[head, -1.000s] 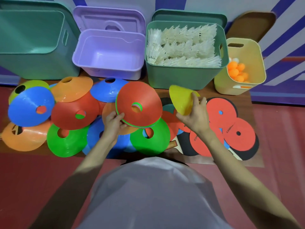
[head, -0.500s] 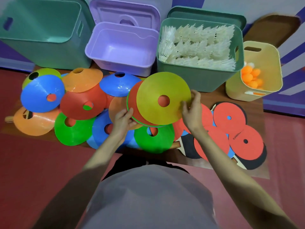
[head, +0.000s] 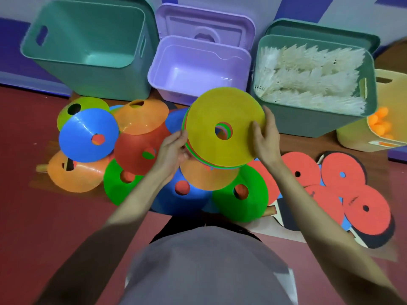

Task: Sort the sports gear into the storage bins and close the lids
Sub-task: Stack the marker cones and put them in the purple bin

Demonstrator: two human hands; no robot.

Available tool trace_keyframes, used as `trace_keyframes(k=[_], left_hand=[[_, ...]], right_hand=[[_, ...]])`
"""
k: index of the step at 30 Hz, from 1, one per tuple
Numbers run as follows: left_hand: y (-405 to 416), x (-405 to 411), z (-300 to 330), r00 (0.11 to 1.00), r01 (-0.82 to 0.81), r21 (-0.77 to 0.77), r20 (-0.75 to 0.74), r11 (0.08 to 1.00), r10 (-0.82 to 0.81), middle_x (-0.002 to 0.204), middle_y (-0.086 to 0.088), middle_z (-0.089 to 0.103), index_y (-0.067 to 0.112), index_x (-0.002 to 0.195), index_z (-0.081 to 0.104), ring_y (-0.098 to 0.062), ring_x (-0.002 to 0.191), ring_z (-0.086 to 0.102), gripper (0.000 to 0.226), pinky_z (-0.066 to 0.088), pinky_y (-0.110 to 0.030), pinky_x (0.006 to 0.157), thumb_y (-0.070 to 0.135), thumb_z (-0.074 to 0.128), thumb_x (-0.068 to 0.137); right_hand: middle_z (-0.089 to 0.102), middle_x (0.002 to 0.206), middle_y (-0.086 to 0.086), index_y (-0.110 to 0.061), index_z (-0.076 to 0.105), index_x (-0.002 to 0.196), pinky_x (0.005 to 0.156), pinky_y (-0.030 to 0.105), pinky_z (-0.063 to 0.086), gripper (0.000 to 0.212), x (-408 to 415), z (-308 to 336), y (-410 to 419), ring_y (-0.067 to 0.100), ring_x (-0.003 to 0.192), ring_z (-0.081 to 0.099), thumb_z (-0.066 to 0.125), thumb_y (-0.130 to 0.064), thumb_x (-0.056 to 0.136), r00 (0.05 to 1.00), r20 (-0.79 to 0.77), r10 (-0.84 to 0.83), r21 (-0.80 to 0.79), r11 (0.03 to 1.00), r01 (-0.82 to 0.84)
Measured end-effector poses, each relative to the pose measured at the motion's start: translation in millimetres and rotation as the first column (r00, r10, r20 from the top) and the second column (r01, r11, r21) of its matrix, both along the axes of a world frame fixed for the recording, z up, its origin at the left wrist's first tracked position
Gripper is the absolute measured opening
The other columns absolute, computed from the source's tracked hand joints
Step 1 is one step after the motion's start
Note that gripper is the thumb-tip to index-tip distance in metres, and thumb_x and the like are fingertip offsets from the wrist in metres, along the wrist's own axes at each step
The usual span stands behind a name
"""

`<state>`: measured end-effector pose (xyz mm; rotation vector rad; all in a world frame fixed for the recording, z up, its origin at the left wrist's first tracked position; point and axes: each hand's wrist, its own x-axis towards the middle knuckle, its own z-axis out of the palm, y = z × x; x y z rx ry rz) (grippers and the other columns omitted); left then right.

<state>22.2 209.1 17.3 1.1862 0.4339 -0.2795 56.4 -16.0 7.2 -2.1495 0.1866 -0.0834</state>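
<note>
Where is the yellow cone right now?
In the head view, centre: the yellow cone tops a stack held between the left hand and right hand, just before the purple bin.

The person wears a plain grey top point(head: 204, 267), smooth and without print or buttons, filling the lower middle of the head view. Just above the grey top a strip of dark clothing point(head: 198, 225) shows. On either side of that top both forearms are bare, with no sleeves, watch or rings showing.
</note>
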Motion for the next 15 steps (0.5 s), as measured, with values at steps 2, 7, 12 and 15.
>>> trace_keyframes(k=[2, 7, 12, 15], left_hand=[[17.2, 23.3, 3.3, 1.0, 0.0, 0.009, -0.029, 1.0, 0.0, 0.07, 0.004, 0.07, 0.01, 0.091, 0.06, -0.008, 0.063, 0.064, 0.022, 0.052, -0.024, 0.061, 0.011, 0.041, 0.101], [41.6, 85.6, 11.6, 0.997, 0.065, 0.065, -0.04, 0.996, -0.063, 0.093, -0.01, 0.067, 0.008, 0.105, 0.065, -0.015, 0.078, 0.066, 0.028, 0.055, -0.029, 0.069, 0.025, 0.043, 0.102], [68.3, 157.0, 3.3, 0.971, 0.117, 0.352, 0.157, 0.929, -0.181, 0.093, -0.014, 0.061, 0.012, 0.093, 0.06, -0.022, 0.089, 0.055, 0.035, 0.049, -0.055, 0.086, 0.04, 0.04, 0.097], [81.7, 204.9, -8.3, 0.928, 0.147, 0.635, 0.178, 0.758, -0.328, 0.065, -0.012, 0.046, 0.015, 0.066, 0.051, -0.018, 0.067, 0.046, 0.041, 0.051, -0.053, 0.071, 0.053, 0.042, 0.08]], right_hand=[[0.056, 0.132, 0.013, -0.003, 0.038, 0.14, 0.086, 0.019, 0.032, 0.04, 16.1, -0.7, 18.3, 0.028, 0.118, 0.051, 0.04, -0.009, 0.101, 1.0, 0.022, -0.005, -0.003, 1.0, 0.005], [0.057, 0.127, 0.02, 0.003, 0.044, 0.134, 0.083, 0.025, 0.034, 0.038, 54.3, -0.6, 54.5, 0.035, 0.113, 0.054, 0.04, -0.005, 0.097, 0.998, 0.041, -0.046, -0.065, 0.997, 0.049], [0.061, 0.119, 0.024, 0.006, 0.049, 0.126, 0.083, 0.031, 0.039, 0.047, 112.4, 4.6, 79.4, 0.035, 0.105, 0.058, 0.039, -0.016, 0.086, 0.986, 0.067, -0.15, -0.055, 0.987, 0.154], [0.061, 0.116, 0.026, 0.007, 0.051, 0.124, 0.082, 0.034, 0.038, 0.037, 147.2, 4.0, 82.7, 0.037, 0.104, 0.058, 0.043, -0.007, 0.09, 0.975, 0.058, -0.214, -0.082, 0.972, 0.218]])
